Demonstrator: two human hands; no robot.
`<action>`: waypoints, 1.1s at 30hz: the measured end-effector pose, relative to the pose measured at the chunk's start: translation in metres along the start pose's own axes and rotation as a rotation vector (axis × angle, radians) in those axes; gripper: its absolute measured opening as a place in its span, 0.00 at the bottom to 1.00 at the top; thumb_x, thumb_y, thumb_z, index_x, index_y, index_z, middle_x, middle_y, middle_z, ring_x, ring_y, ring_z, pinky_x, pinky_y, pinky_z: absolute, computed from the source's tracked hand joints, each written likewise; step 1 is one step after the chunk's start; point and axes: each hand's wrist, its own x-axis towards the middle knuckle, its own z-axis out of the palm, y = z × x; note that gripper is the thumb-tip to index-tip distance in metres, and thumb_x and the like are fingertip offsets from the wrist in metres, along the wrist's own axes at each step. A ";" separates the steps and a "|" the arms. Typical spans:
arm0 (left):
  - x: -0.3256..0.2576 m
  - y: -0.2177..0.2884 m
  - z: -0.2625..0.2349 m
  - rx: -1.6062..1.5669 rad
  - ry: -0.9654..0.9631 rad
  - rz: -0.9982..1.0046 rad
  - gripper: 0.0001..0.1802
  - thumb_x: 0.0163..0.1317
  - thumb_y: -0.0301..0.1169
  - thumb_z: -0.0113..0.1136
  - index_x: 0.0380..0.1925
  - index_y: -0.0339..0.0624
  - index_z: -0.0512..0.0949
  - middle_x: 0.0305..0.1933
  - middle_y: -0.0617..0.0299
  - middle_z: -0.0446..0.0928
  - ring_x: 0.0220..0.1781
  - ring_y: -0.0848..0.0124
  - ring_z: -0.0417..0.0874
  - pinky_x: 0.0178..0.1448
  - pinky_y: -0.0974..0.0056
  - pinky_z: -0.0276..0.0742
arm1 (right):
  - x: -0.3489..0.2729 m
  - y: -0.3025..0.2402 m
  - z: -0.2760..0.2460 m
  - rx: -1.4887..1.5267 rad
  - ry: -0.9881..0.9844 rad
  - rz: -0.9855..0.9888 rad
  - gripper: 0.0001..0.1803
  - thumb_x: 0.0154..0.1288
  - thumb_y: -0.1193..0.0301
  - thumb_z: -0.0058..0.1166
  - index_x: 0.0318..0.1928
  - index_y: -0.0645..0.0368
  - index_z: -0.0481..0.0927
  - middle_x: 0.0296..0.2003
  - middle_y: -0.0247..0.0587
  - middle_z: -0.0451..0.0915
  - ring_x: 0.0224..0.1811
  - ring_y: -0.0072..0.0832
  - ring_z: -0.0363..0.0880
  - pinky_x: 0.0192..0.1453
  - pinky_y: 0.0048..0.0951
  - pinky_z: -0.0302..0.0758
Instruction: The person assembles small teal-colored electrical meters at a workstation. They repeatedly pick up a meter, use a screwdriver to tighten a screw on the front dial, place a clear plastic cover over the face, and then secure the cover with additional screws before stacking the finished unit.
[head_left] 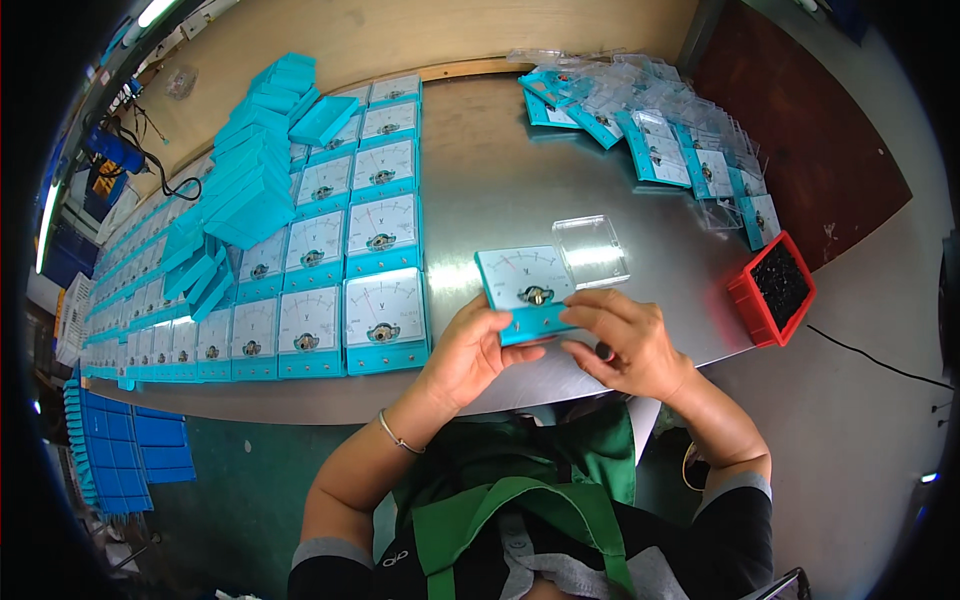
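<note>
My left hand (468, 352) grips a panel meter (524, 275) by its lower left side, thumb along the turquoise front strip and fingers underneath. The meter has a turquoise base, a white dial with a pointer, and a bare metal movement at its centre; no clear cover sits on it. My right hand (635, 345) is at the meter's lower right corner, fingertips close to or touching its edge. Those fingers are curled, and a small dark spot shows among them, too small to name. Just behind the meter, a clear plastic cover (592, 250) lies on the metal table.
Rows of similar meters (383, 310) fill the table's left side, with turquoise trays or shells (250, 195) heaped on them. Meters and clear covers (655, 140) are piled at the back right. A red bin (745, 310) of small black parts stands at the right edge, near a black cable (870, 362).
</note>
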 end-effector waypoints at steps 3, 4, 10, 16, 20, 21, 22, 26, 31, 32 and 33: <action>-0.024 -0.003 0.005 0.088 0.059 -0.013 0.25 0.57 0.27 0.51 0.57 0.37 0.64 0.52 0.51 0.75 0.51 0.60 0.80 0.48 0.53 0.83 | 0.008 -0.006 -0.007 0.507 0.174 0.196 0.07 0.65 0.75 0.50 0.42 0.62 0.76 0.35 0.38 0.77 0.23 0.22 0.71 0.23 0.22 0.70; -0.029 -0.007 0.008 0.099 0.069 -0.028 0.25 0.58 0.28 0.51 0.57 0.37 0.65 0.51 0.51 0.76 0.50 0.61 0.80 0.46 0.54 0.83 | 0.012 -0.011 -0.005 0.789 0.263 0.249 0.07 0.67 0.74 0.49 0.43 0.61 0.75 0.33 0.37 0.76 0.22 0.20 0.69 0.23 0.21 0.68; -0.043 -0.023 0.008 0.218 0.176 -0.036 0.22 0.59 0.32 0.60 0.50 0.34 0.69 0.44 0.56 0.77 0.39 0.67 0.81 0.34 0.61 0.83 | 0.037 -0.025 0.038 1.434 0.516 0.293 0.08 0.72 0.68 0.48 0.45 0.58 0.69 0.20 0.29 0.60 0.17 0.15 0.55 0.17 0.20 0.54; -0.053 -0.022 0.010 0.184 0.199 -0.042 0.20 0.59 0.29 0.62 0.48 0.33 0.70 0.41 0.56 0.77 0.37 0.67 0.81 0.29 0.63 0.82 | 0.035 -0.031 0.053 1.345 0.538 0.269 0.08 0.72 0.68 0.47 0.45 0.58 0.69 0.19 0.27 0.58 0.16 0.15 0.53 0.17 0.20 0.52; -0.056 -0.024 0.006 0.288 0.153 -0.028 0.18 0.59 0.28 0.61 0.47 0.33 0.71 0.41 0.57 0.78 0.37 0.69 0.81 0.31 0.63 0.83 | 0.032 -0.027 0.054 1.410 0.455 0.379 0.08 0.71 0.68 0.47 0.44 0.59 0.69 0.20 0.28 0.59 0.17 0.16 0.54 0.18 0.20 0.53; -0.058 -0.024 0.007 0.359 0.123 -0.001 0.17 0.59 0.28 0.61 0.47 0.33 0.71 0.41 0.57 0.78 0.37 0.69 0.81 0.31 0.63 0.83 | 0.033 -0.023 0.051 1.457 0.447 0.454 0.08 0.71 0.68 0.48 0.44 0.59 0.69 0.21 0.29 0.59 0.17 0.16 0.54 0.18 0.20 0.53; -0.059 -0.025 0.008 0.429 0.091 0.025 0.16 0.60 0.28 0.60 0.46 0.33 0.72 0.41 0.57 0.78 0.37 0.70 0.81 0.32 0.64 0.83 | 0.035 -0.018 0.048 1.503 0.440 0.530 0.08 0.71 0.68 0.48 0.44 0.59 0.69 0.21 0.29 0.59 0.17 0.16 0.54 0.18 0.20 0.53; -0.054 -0.029 -0.004 0.788 0.069 0.151 0.16 0.59 0.28 0.61 0.45 0.32 0.73 0.39 0.57 0.78 0.36 0.70 0.81 0.32 0.65 0.83 | 0.029 -0.009 0.055 1.524 0.445 0.609 0.08 0.70 0.68 0.50 0.43 0.58 0.69 0.22 0.29 0.60 0.18 0.16 0.56 0.19 0.19 0.54; -0.059 -0.020 0.000 0.507 0.180 0.060 0.16 0.60 0.27 0.60 0.46 0.30 0.72 0.40 0.56 0.78 0.36 0.70 0.80 0.32 0.64 0.82 | 0.019 0.019 0.007 1.072 0.538 0.439 0.13 0.68 0.66 0.52 0.47 0.61 0.76 0.28 0.32 0.73 0.21 0.15 0.63 0.22 0.17 0.58; -0.060 -0.017 0.000 0.484 0.176 0.042 0.17 0.59 0.27 0.61 0.46 0.30 0.72 0.40 0.56 0.78 0.37 0.70 0.80 0.32 0.64 0.82 | 0.016 0.037 -0.001 0.631 0.430 0.509 0.14 0.65 0.65 0.55 0.46 0.62 0.79 0.33 0.37 0.77 0.23 0.21 0.70 0.26 0.22 0.67; -0.062 -0.017 -0.003 0.526 0.160 0.027 0.18 0.58 0.27 0.61 0.47 0.30 0.73 0.41 0.55 0.78 0.37 0.70 0.81 0.32 0.64 0.82 | 0.009 0.058 0.001 0.263 0.335 0.423 0.15 0.63 0.65 0.57 0.46 0.62 0.80 0.37 0.40 0.78 0.27 0.27 0.73 0.31 0.26 0.71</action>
